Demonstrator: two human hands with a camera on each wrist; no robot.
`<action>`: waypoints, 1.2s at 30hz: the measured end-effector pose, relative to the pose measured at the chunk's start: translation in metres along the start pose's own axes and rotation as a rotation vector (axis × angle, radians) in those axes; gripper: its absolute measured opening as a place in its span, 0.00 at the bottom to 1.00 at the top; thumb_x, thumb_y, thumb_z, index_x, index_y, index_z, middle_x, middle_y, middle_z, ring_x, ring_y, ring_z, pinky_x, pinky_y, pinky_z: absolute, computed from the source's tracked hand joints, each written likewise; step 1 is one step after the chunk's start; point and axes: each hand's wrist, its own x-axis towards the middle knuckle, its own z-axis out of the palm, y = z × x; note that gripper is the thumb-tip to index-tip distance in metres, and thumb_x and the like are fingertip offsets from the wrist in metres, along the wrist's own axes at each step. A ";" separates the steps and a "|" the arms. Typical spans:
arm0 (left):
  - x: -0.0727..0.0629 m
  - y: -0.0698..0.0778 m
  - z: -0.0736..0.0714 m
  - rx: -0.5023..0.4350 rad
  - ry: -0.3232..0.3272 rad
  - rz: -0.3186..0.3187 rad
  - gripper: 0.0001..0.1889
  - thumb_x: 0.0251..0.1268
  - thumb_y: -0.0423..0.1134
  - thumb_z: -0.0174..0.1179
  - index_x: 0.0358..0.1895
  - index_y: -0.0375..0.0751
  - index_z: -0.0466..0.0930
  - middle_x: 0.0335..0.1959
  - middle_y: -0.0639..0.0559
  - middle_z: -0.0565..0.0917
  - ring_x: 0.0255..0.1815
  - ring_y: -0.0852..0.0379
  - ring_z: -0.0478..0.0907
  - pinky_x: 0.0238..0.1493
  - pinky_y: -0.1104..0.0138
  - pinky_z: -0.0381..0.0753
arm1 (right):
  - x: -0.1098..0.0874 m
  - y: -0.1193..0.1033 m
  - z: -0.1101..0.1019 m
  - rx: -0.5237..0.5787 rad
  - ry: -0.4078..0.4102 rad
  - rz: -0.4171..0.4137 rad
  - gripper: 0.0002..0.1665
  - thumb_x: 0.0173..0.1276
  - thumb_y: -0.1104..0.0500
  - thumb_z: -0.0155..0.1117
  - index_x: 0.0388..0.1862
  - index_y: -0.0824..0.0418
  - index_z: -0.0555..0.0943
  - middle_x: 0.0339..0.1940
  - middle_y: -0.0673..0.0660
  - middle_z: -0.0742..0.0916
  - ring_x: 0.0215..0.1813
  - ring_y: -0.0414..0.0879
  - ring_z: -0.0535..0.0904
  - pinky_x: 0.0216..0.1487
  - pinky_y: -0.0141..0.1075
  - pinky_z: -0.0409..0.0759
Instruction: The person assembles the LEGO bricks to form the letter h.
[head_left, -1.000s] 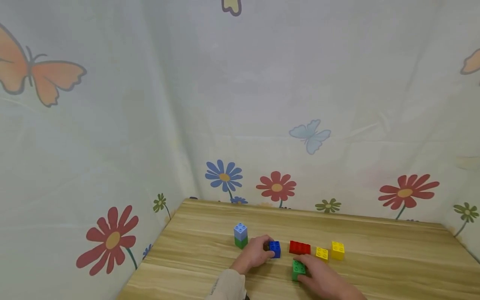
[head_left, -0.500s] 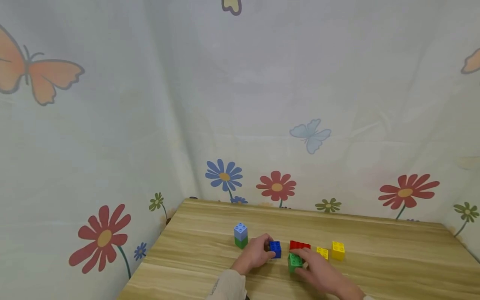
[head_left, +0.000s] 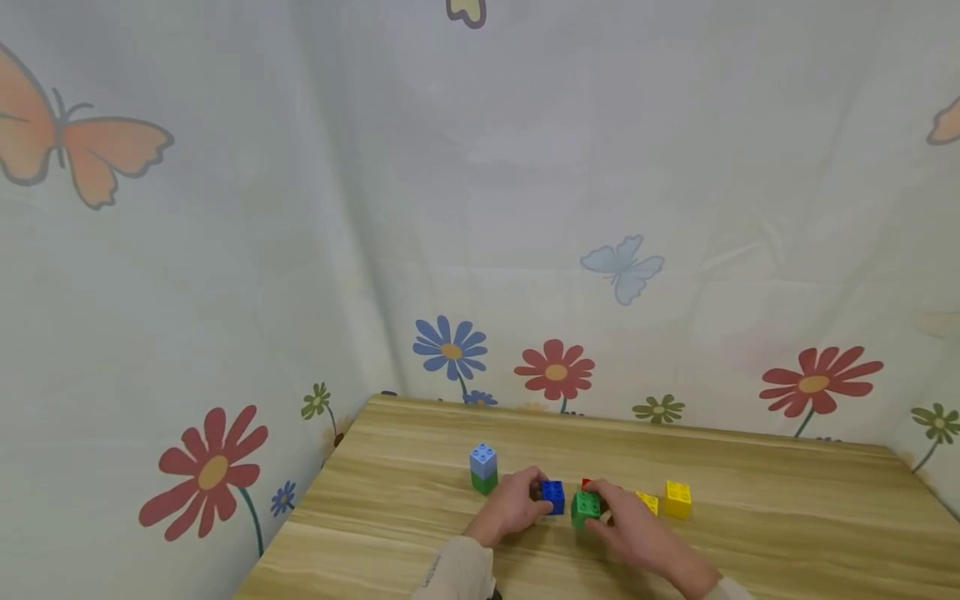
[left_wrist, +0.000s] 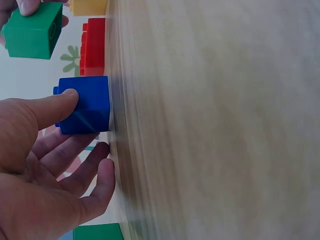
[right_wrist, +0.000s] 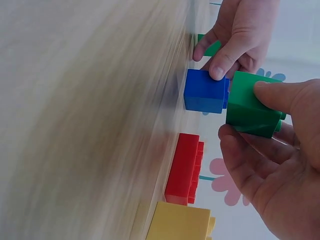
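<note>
- The left grip (head_left: pixel 517 502) pinches the blue brick (head_left: pixel 552 497), thumb on one side and fingers on the opposite side, parted only by the brick's width; the outer fingers curl loosely below.
- The blue brick sits on the wood-grain surface (head_left: pixel 750 517), studs up.
- The right grip (head_left: pixel 636 531) holds the green brick (head_left: pixel 586 509) between thumb and fingers, parted just as far as that brick is wide.
- The green brick is raised off the surface, studs up, near the blue brick at its 4 o'clock (12 pointing away from the person).
- At the blue brick's 10 o'clock stands a stack: a light blue brick (head_left: pixel 483 457) on a second green brick (head_left: pixel 484 483).
- At its 2 o'clock lies the long red brick (right_wrist: pixel 182 168), partly covered by the right grip in the head view.
- At its 3 o'clock come a partly hidden yellow brick (head_left: pixel 648 502), then another yellow brick (head_left: pixel 677 500) farther out.
</note>
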 end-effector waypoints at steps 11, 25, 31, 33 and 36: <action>0.001 -0.001 -0.004 0.014 0.012 0.025 0.11 0.59 0.37 0.66 0.43 0.43 0.77 0.38 0.52 0.81 0.38 0.58 0.76 0.43 0.58 0.77 | 0.017 -0.002 0.003 -0.101 0.114 -0.030 0.23 0.65 0.58 0.65 0.58 0.61 0.74 0.52 0.56 0.79 0.48 0.45 0.75 0.48 0.43 0.78; 0.006 -0.002 -0.002 0.020 -0.004 0.041 0.11 0.58 0.38 0.66 0.43 0.44 0.77 0.35 0.56 0.80 0.37 0.60 0.76 0.42 0.61 0.76 | 0.031 -0.005 0.003 -0.070 0.158 -0.050 0.25 0.65 0.58 0.64 0.60 0.64 0.72 0.52 0.56 0.80 0.49 0.46 0.76 0.50 0.44 0.77; 0.007 -0.004 -0.002 0.019 -0.001 0.044 0.11 0.57 0.37 0.67 0.42 0.44 0.77 0.35 0.57 0.80 0.38 0.58 0.75 0.43 0.60 0.76 | 0.039 -0.005 0.005 -0.032 0.136 -0.035 0.23 0.66 0.57 0.64 0.57 0.61 0.72 0.49 0.53 0.80 0.43 0.42 0.75 0.45 0.38 0.78; 0.008 -0.005 -0.001 0.016 -0.005 0.044 0.11 0.57 0.36 0.67 0.42 0.44 0.77 0.35 0.57 0.80 0.38 0.59 0.76 0.43 0.60 0.76 | 0.040 -0.005 0.006 -0.024 0.129 -0.034 0.21 0.66 0.57 0.64 0.56 0.60 0.73 0.49 0.52 0.80 0.43 0.42 0.75 0.44 0.37 0.78; 0.009 -0.006 -0.001 0.012 -0.006 0.055 0.12 0.57 0.36 0.67 0.42 0.44 0.77 0.36 0.57 0.80 0.39 0.59 0.77 0.43 0.60 0.76 | 0.041 -0.004 0.008 -0.012 0.128 -0.044 0.19 0.66 0.58 0.64 0.55 0.59 0.74 0.48 0.52 0.80 0.42 0.42 0.76 0.43 0.36 0.78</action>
